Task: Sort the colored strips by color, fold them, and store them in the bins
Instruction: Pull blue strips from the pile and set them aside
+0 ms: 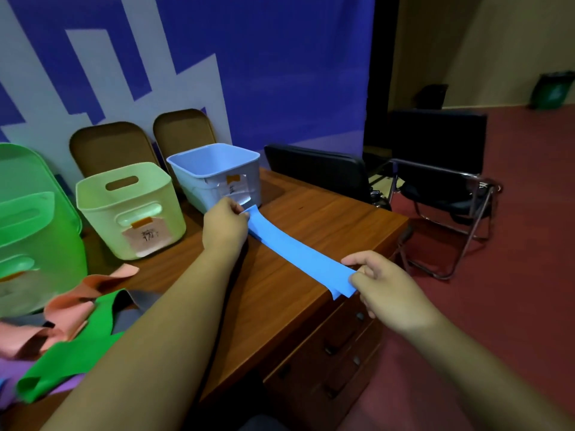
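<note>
A head-worn camera looked down on a person's two bare forearms reaching over a wooden desk (280,312). A blue strip (298,253) stretched taut between the hands, just above the desk top, slanting from far left to near right. The left hand (225,227) pinched the strip's far end, fingers curled round it, directly in front of a pale blue bin (214,169). The right hand (384,289) pinched the near end between thumb and curled fingers at the desk's right edge, where the end reached a little past the wood. Two layers of blue showed at that near end, one over the other, so the strip appeared doubled.

Three bins stood in a row along the back left of the desk: the pale blue bin on the right, a pale green bin (130,209) in the middle, and a bright green bin (34,231) at the left, cut off by the frame edge. The blue and pale green bins each carried a paper label with orange tape, its writing too blurred to read.

A loose pile lay at lower left: salmon pink strips (71,309), a green strip (62,365), a purple strip (18,381) and a grey strip (140,301), overlapping one another.

Drawers (336,353) with dark handles faced right below the desk top. Two brown chair backs (112,144) rose behind the bins against a blue and white backdrop (249,73), and a black chair (441,181) stood on the red floor (529,275) to the right
</note>
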A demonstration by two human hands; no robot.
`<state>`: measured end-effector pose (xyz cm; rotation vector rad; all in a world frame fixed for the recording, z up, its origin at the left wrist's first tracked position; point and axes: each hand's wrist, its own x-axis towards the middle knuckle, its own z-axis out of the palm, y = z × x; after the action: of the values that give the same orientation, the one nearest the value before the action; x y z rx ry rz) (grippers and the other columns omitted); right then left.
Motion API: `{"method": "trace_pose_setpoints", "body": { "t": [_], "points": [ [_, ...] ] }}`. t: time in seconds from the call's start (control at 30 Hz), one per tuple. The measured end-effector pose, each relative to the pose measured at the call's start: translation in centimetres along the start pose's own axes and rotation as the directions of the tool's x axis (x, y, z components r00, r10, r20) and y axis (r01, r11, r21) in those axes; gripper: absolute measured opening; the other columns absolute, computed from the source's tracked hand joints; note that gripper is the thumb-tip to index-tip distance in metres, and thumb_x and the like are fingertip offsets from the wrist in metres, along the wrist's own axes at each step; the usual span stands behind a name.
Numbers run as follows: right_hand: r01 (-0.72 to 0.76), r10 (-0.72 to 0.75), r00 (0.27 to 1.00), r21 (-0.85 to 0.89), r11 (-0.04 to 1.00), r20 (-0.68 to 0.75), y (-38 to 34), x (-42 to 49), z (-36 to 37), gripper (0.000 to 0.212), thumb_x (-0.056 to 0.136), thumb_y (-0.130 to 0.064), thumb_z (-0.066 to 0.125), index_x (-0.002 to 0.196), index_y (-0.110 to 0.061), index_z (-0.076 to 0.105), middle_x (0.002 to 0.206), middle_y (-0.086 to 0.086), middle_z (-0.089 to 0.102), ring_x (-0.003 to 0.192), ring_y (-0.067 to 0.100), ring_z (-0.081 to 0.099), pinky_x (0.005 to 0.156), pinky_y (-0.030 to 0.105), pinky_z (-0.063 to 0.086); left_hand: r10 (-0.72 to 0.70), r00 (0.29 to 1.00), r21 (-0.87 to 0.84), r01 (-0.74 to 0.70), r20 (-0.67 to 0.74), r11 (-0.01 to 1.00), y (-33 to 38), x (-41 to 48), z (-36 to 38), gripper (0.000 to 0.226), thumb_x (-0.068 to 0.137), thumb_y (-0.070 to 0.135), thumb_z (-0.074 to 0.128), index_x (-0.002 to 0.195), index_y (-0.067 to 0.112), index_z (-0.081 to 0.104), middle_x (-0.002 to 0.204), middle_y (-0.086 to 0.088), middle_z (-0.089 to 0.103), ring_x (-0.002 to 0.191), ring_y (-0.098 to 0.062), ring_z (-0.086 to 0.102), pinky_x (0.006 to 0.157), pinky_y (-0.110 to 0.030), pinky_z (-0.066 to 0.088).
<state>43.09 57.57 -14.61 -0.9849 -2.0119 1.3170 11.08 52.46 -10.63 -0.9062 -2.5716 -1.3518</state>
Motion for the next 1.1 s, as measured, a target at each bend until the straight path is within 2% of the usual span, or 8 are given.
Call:
{"method": "trace_pose_setpoints", "body": {
  "t": [0.2,0.47,0.57,0.7,0.93,1.1],
  "points": [
    [0.0,0.0,1.0,-0.03,1.0,-0.029,0.3,-0.1,0.5,0.032,0.095,-0.019,0.056,0.113,-0.044,0.067,0.083,0.007,0.065,0.057,0.011,0.056,0.057,0.037,0.047,-0.023,0.999,0.118,0.019,0.026,0.993,-0.6,0.1,0.8,0.008,0.095,0.03,0.07,0.094,0.024,0.064,0.093,0.002,0.066,0.089,-0.021,0.059,0.07,-0.035,0.046],
    [-0.005,0.004,0.999,-0.023,1.0,-0.049,0.3,0.2,1.0,0.031,0.096,-0.02,0.056,0.112,-0.043,0.068,0.07,-0.007,0.06,0.058,0.009,0.057,0.06,0.039,0.05,-0.002,1.0,0.18,0.001,0.009,0.984,-0.9,0.4,1.2,0.009,0.097,0.031,0.068,0.096,0.024,0.064,0.098,-0.003,0.067,0.091,-0.026,0.061,0.07,-0.036,0.049],
    [-0.009,0.009,0.999,0.003,1.0,-0.044,0.3,0.2,1.0,0.031,0.095,-0.018,0.056,0.113,-0.041,0.069,0.07,-0.004,0.059,0.058,0.011,0.054,0.058,0.038,0.047,0.002,1.0,0.229,-0.004,0.006,0.973,-0.9,0.5,1.3,0.011,0.098,0.033,0.067,0.101,0.023,0.064,0.101,-0.004,0.067,0.091,-0.026,0.06,0.071,-0.038,0.051],
    [-0.002,0.003,0.999,0.011,1.0,-0.047,0.2,0.2,1.1,0.031,0.096,-0.018,0.057,0.113,-0.041,0.069,0.081,0.013,0.065,0.058,0.011,0.055,0.058,0.037,0.047,0.003,1.0,0.293,-0.008,0.016,0.956,-0.7,0.7,1.4,0.016,0.1,0.032,0.066,0.109,0.02,0.068,0.106,-0.007,0.068,0.095,-0.028,0.061,0.072,-0.038,0.05],
    [0.007,-0.007,0.998,0.001,1.0,-0.058,0.2,0.0,1.2,0.028,0.097,-0.02,0.059,0.113,-0.04,0.068,0.085,0.013,0.068,0.057,0.004,0.059,0.058,0.034,0.046,0.034,0.999,0.357,-0.033,0.002,0.934,-0.5,0.6,1.5,0.014,0.1,0.031,0.065,0.108,0.02,0.068,0.106,-0.007,0.067,0.093,-0.028,0.06,0.07,-0.038,0.047],
    [0.034,-0.037,0.997,-0.042,0.999,-0.071,0.1,-0.1,1.2,0.024,0.095,-0.022,0.061,0.109,-0.041,0.069,0.084,0.012,0.068,0.062,0.011,0.056,0.06,0.035,0.046,0.03,1.0,0.378,-0.03,0.005,0.925,-0.6,0.7,1.5,0.014,0.101,0.029,0.064,0.107,0.017,0.069,0.1,-0.007,0.066,0.085,-0.026,0.054,0.067,-0.038,0.045]
  ]
}}
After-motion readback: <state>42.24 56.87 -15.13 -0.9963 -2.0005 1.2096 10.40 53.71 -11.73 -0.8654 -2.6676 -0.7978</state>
